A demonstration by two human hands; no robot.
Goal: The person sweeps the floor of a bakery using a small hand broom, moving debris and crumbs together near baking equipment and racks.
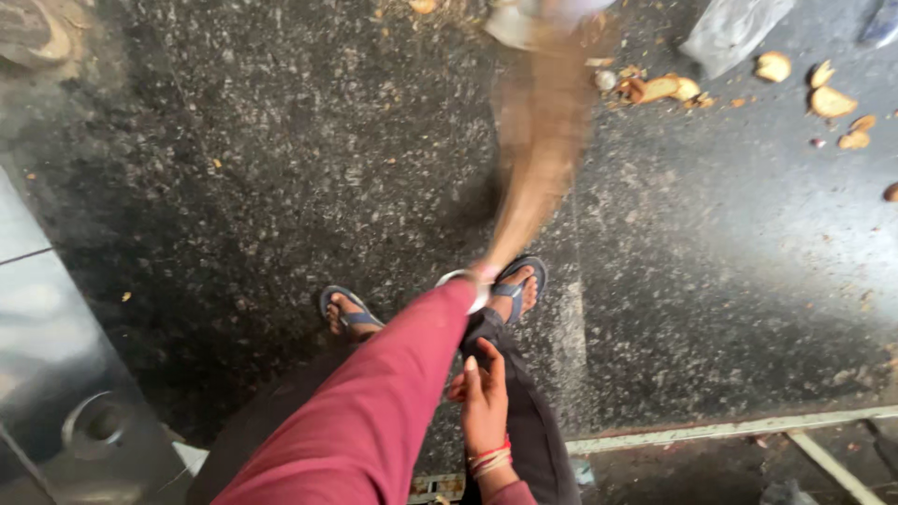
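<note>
My left arm, in a maroon sleeve, reaches forward over the dark speckled floor [281, 168]. My left hand [484, 274], with a metal bangle at the wrist, grips the bottom end of a straw-coloured broom [538, 159]. The broom is blurred by motion and fans out toward the top of the view. My right hand [484, 397], with red threads at the wrist, rests against my dark trouser leg and holds the cloth loosely. My feet in blue sandals [348, 313] stand just beyond the hands.
Pale broken food scraps [832, 101] lie scattered at the top right beside a crumpled clear plastic bag [734, 28]. A shiny metal surface with a ring [94, 421] fills the lower left. A pale floor strip [730, 430] runs along the lower right.
</note>
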